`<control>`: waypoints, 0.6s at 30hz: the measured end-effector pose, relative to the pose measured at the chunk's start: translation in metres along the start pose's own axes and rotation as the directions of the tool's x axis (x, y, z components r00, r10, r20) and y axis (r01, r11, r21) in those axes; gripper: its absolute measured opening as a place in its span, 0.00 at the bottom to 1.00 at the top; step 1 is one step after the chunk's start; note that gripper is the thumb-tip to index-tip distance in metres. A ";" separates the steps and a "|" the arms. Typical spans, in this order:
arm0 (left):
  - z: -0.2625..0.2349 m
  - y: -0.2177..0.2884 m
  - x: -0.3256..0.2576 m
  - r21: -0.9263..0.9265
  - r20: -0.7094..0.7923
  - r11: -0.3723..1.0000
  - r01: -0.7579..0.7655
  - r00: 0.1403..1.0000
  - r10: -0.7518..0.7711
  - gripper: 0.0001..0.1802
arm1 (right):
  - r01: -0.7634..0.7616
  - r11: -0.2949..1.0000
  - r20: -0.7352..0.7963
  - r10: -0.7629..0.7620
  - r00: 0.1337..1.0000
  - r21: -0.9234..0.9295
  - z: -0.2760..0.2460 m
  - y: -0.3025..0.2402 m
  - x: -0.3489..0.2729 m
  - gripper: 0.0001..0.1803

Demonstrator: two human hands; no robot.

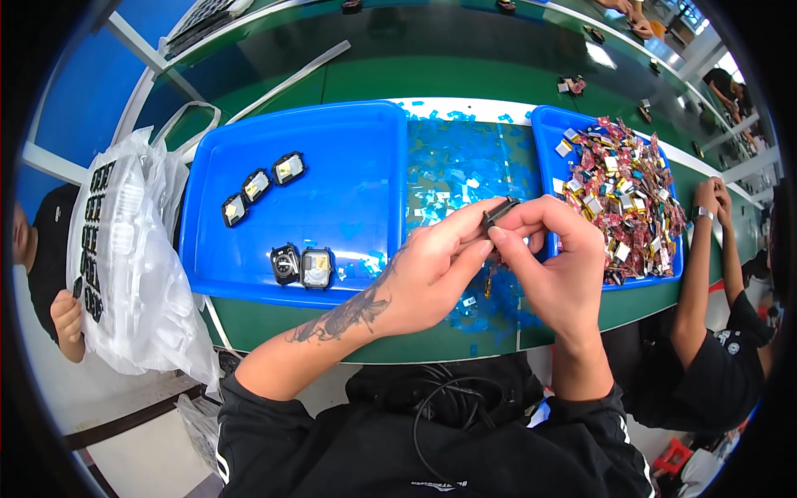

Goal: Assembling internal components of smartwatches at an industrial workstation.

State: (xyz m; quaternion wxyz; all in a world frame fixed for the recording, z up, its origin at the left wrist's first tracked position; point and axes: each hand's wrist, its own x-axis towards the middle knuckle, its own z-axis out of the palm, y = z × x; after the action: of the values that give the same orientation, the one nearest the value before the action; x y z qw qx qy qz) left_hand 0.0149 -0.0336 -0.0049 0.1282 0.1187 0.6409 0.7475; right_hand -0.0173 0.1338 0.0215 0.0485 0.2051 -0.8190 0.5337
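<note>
Above the green bench, my left hand and my right hand meet, both closed on a small black watch case seen edge-on. Its far side is hidden by the fingers. To the left, a blue tray holds several black watch cases, among them a face-up watch and an open case side by side. Right of my hands stands a second blue tray, heaped with small red circuit boards and silver battery cells.
Blue film scraps litter the green bench between the trays. A conveyor belt with scattered parts runs behind. Clear plastic bags hang at left. One co-worker's hand shows at left, another's forearms at right.
</note>
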 end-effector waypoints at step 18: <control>0.003 0.001 0.009 -0.170 -0.174 0.978 -0.124 0.980 0.094 0.26 | -0.163 0.885 0.021 0.171 0.985 0.435 -0.014 0.011 -0.022 0.18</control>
State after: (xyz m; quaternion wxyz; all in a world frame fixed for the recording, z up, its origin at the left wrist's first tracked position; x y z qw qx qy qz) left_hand 0.0079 -0.0279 -0.0037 0.0434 0.0794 0.5716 0.8155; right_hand -0.0034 0.1567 0.0114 -0.0372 0.1347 -0.6931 0.7072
